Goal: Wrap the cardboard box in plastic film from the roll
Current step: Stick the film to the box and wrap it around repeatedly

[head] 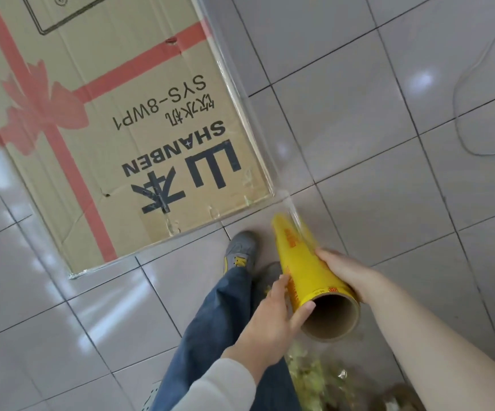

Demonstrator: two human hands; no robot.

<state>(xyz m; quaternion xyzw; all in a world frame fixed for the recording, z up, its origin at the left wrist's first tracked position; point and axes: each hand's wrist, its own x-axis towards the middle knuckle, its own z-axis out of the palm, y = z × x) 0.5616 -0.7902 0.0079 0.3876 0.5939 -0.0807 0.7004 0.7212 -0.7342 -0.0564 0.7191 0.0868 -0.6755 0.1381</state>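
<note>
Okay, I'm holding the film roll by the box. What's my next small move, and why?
Probably carry the roll leftward round the near corner of the box, keeping tension. The film runs along the right side down to that corner, and the left hand and right hand both grip the roll, so the near side looks next.

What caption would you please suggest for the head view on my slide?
The left hand and right hand hold a yellow roll, clear film stretched to the cardboard box corner.
</note>
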